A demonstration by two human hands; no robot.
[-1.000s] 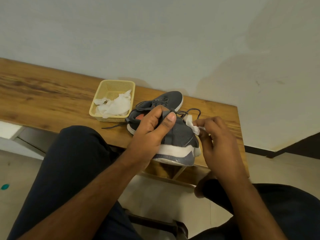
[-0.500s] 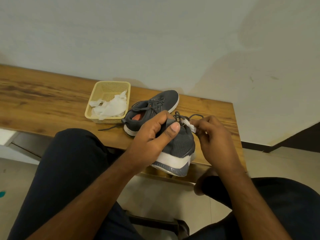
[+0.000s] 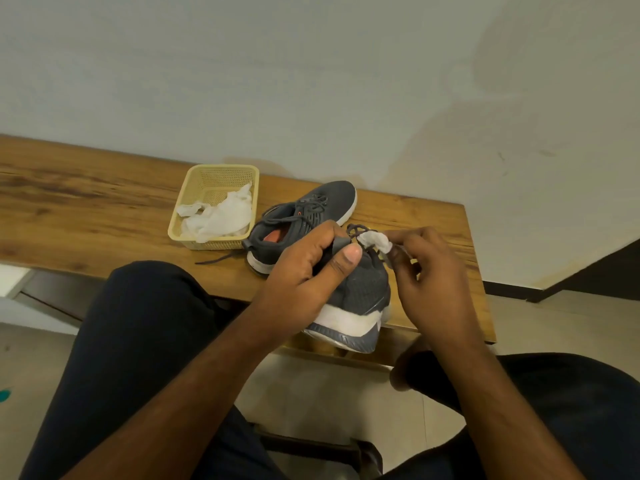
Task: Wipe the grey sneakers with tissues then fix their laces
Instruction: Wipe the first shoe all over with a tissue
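Since half a second ago, we note the right hand (image 3: 429,278) has shifted its small crumpled white tissue wad (image 3: 375,240) slightly, from the lace knot toward the collar edge of the held grey knit sneaker (image 3: 363,289); the left hand (image 3: 308,271) is unchanged. Left grip: closed around the sneaker's heel, thumb pressed on the mesh upper, fingers tucked into the opening. Right grip: narrow pinch on the tissue wad, which touches the dark laces. The held sneaker is tilted, with its white foam midsole and grey rubber outsole facing us, above the near edge of the wood-grain table (image 3: 86,216). The second grey knit sneaker (image 3: 304,220), orange-lined, rests upright on the table, one lace trailing loose. Just beside it stands a pale yellow perforated plastic basket (image 3: 221,178) holding crumpled white tissues (image 3: 221,218).
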